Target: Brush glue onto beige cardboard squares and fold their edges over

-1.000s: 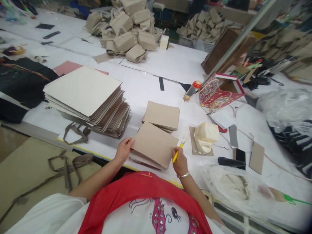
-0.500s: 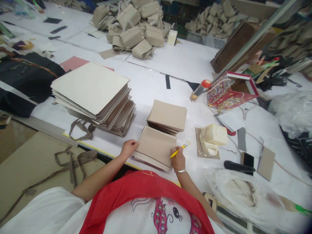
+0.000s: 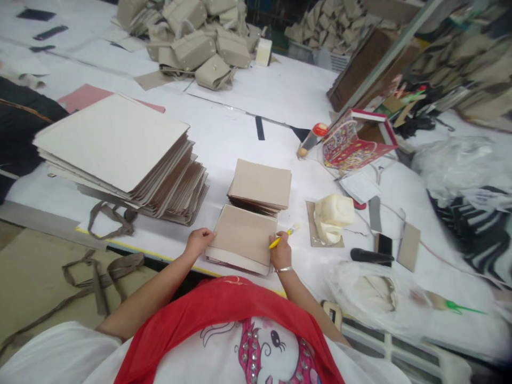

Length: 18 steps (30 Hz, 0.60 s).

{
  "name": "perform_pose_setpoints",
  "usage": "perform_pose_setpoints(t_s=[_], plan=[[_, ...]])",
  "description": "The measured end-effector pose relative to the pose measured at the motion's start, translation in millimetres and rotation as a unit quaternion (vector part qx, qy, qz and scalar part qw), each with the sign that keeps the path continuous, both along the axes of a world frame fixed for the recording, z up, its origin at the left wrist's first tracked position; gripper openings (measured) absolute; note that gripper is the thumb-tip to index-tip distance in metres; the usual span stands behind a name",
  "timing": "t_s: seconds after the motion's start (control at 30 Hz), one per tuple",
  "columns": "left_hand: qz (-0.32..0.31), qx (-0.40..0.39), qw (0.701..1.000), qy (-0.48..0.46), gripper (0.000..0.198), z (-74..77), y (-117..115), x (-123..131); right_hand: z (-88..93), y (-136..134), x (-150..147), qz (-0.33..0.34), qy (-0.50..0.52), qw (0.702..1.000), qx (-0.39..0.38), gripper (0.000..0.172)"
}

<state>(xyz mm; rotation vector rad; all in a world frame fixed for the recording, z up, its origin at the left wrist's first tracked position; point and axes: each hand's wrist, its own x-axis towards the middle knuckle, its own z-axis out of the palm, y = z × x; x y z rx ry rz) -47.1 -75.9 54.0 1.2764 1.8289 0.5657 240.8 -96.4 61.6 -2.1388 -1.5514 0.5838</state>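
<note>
In the head view, a stack of beige rectangular panels (image 3: 244, 232) lies in front of me near the table's edge. My left hand (image 3: 199, 242) has its fingers closed at the left edge of the top panel. My right hand (image 3: 281, 250) grips a yellow-handled brush (image 3: 276, 242), bristles pointing away to the right, and rests against the panel's right edge. A pale strip (image 3: 236, 260) shows below the top panel's near edge. Just behind stands a second stack of similar panels (image 3: 262, 181).
Left is a tall stack of larger boards (image 3: 116, 141), with a fabric strap (image 3: 110, 218) beside it. Right are a cream plastic container (image 3: 334, 210) on a board, a black-handled tool (image 3: 370, 256) and a plastic bag (image 3: 344, 282). Beige bags (image 3: 196, 48) are piled behind.
My view has turned to the right, so everything appears shifted left. The top panel sits slightly farther back, baring more of the pale strip. Both hands keep their places at its sides.
</note>
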Motion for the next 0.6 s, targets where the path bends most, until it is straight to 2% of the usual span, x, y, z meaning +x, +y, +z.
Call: perform_pose_setpoints(t_s=[0.2,0.5,0.6], plan=[[-0.031,-0.014,0.999,0.015,0.034,-3.1,2.1,-2.0,0.7,1.9,0.6,-0.006,-0.013,1.000,-0.015,0.026],[-0.066,-0.025,0.997,0.040,0.033,5.5,8.1,-2.0,2.5,3.5,-0.1,-0.014,-0.049,0.998,-0.042,0.025],[-0.102,-0.031,0.991,0.076,0.032,10.8,15.0,-3.5,4.6,3.5,0.0,-0.003,-0.048,0.998,-0.046,0.026]])
